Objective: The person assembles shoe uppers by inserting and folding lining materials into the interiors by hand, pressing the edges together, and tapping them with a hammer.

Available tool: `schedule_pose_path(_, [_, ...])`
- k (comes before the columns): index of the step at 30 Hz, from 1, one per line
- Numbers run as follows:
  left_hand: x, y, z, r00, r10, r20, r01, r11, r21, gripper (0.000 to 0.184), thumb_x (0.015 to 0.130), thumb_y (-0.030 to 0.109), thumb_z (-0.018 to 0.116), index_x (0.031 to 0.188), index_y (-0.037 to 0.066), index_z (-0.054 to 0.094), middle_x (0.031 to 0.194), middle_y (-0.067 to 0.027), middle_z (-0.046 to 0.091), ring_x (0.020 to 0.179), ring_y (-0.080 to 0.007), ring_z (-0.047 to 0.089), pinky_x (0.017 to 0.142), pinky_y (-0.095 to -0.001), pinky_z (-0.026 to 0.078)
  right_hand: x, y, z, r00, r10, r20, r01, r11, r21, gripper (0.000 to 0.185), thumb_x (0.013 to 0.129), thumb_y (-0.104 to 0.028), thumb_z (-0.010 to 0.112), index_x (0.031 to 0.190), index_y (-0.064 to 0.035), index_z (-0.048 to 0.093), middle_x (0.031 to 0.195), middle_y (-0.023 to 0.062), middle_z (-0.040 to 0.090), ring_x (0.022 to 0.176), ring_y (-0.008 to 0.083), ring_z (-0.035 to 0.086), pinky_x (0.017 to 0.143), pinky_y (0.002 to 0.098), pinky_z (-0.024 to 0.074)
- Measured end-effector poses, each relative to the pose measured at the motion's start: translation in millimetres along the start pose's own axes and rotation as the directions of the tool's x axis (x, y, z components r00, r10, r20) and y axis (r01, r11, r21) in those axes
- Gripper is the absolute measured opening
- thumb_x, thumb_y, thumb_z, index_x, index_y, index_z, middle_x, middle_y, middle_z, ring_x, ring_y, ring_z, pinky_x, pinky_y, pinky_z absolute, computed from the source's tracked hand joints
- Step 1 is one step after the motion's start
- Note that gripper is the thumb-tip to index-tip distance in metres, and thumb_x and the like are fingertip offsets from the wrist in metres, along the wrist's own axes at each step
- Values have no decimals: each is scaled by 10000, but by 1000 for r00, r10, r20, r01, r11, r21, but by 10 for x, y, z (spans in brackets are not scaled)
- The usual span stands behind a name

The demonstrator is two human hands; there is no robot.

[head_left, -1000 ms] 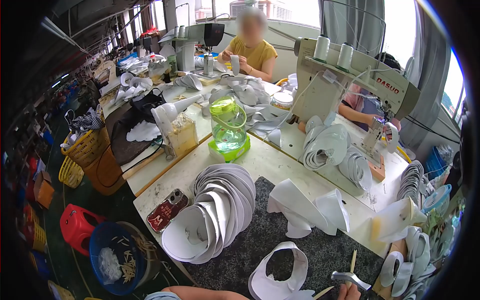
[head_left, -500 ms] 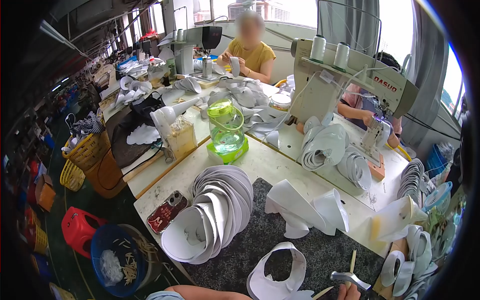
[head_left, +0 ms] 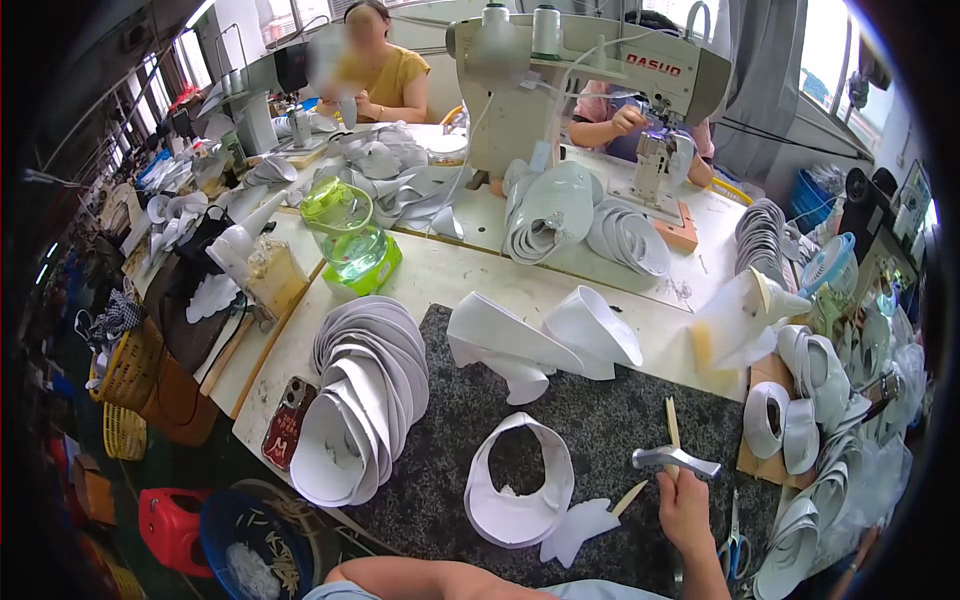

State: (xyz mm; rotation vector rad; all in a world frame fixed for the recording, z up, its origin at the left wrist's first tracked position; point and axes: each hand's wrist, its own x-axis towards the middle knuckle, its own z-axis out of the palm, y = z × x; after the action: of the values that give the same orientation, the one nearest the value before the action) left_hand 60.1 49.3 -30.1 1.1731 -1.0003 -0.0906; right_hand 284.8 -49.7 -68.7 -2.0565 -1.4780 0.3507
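My right hand [head_left: 685, 500] is closed on a hammer [head_left: 676, 459] just below its metal head, over the dark speckled slab [head_left: 620, 420]. A pale wooden piece sticks up above the head. To its left, a white ring-shaped piece [head_left: 520, 520] lies on the slab, with a flat white cut piece [head_left: 578, 530] and a pointed wooden stick [head_left: 629, 498] between. My left forearm crosses the bottom edge; my left hand is out of frame. Blue-handled scissors [head_left: 735, 545] lie right of my right wrist.
Nested white pieces [head_left: 370, 390] and a phone [head_left: 288, 422] are at the left. Curved white pieces [head_left: 540, 345] lie at the slab's back edge. Behind are a green-lidded jug [head_left: 345, 235], a sewing machine [head_left: 600, 70] and two people. White pieces [head_left: 800, 400] are piled at right.
The view has turned right and down, so the table's contents sit further left and more of my right forearm shows. My right hand still grips the hammer.
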Motion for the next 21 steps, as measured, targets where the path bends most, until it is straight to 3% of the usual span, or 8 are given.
schedule_pose_path(10, [290, -44, 26, 995, -23, 96, 27, 999, -45, 511, 929, 312, 679, 1287, -17, 523, 1152, -148, 623, 1039, -271, 581, 919, -405, 453, -20, 11, -9, 1000, 18, 25, -18, 1000, 2, 175, 930, -142, 603, 944, 32, 592, 764, 241, 635, 736, 436, 634, 620, 480, 474])
schedule_pose_path(17, [502, -103, -198, 959, -35, 280, 71, 990, -118, 507, 930, 308, 677, 1287, -18, 523, 1153, -148, 623, 1040, -268, 580, 918, -404, 453, -23, -11, -35, 999, 28, 29, -28, 1000, -6, 200, 937, -196, 595, 927, 1, 631, 782, 224, 650, 745, 431, 639, 654, 502, 500])
schedule_pose_path(21, [535, -124, -204, 952, -35, 303, 80, 987, -138, 505, 931, 306, 676, 1286, -19, 523, 1153, -148, 622, 1041, -266, 579, 918, -403, 452, -22, -38, -50, 994, 81, 71, -82, 996, 25, 212, 940, -217, 591, 934, -9, 630, 818, 226, 650, 775, 429, 638, 669, 504, 501])
